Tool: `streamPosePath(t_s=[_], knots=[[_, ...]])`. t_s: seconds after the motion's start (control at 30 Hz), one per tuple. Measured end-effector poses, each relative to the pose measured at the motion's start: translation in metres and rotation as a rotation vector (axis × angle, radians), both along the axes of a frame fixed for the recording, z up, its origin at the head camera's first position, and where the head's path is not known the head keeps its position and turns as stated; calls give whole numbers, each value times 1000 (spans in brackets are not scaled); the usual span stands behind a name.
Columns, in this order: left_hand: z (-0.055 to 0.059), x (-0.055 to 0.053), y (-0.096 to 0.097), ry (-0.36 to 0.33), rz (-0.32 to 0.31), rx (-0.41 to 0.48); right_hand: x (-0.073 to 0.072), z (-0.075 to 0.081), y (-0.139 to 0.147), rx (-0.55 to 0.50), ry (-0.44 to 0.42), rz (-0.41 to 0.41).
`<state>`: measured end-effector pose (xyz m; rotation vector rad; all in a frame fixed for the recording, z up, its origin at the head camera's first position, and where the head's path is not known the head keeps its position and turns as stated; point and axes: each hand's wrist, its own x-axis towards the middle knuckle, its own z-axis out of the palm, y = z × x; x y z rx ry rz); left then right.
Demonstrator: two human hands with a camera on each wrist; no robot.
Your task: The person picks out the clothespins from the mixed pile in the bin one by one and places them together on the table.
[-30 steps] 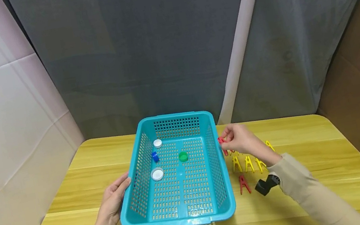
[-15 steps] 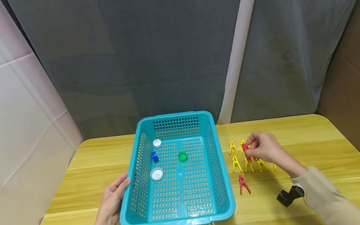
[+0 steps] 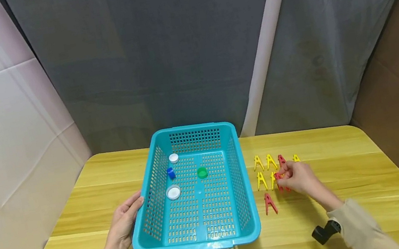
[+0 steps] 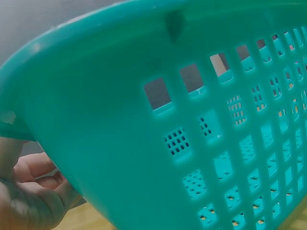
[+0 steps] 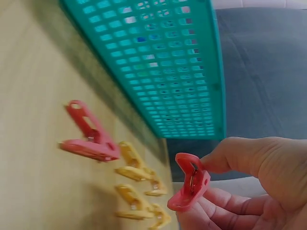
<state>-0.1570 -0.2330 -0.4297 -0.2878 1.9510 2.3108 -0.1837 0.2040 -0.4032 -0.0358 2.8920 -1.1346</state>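
Note:
A red clothes peg [image 3: 279, 182] is pinched between the thumb and fingers of my right hand [image 3: 300, 176], above the rows of pegs right of the basket. In the right wrist view this held red peg [image 5: 190, 184] shows its two splayed arms. My left hand [image 3: 123, 222] grips the left side of a turquoise basket [image 3: 205, 246]; some of its fingers are hidden behind the wall. Yellow pegs [image 3: 261, 181] stand in two rows, partly covered by the right hand. One red peg [image 3: 282, 159] is in the back row, and another red peg [image 3: 270, 204] lies nearer the front.
Inside the basket lie a green cap [image 3: 202, 173], a blue cap [image 3: 171, 173], a small white cap [image 3: 174, 158] and a larger white cap [image 3: 173, 192]. Everything rests on a wooden table [image 3: 333, 154], with a grey curtain [image 3: 172, 58] behind.
My right hand has moved from the basket's right rim rightward, then slightly nearer the front, carrying the red peg. The back-row red peg has come into view. My left hand stays on the basket.

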Motion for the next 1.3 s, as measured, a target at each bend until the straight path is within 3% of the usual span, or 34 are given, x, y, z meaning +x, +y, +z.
streamPosePath(t_s=[0.37,0.63,1.3], knots=[[1,1,1,6,1,38,12,-29,-1,-32,-47,-48],[1,1,1,8,-3,49,16,-43,-1,-1,-24,-46],[1,0,0,-13,7,13,20,-48,-7,84,-16,-39]])
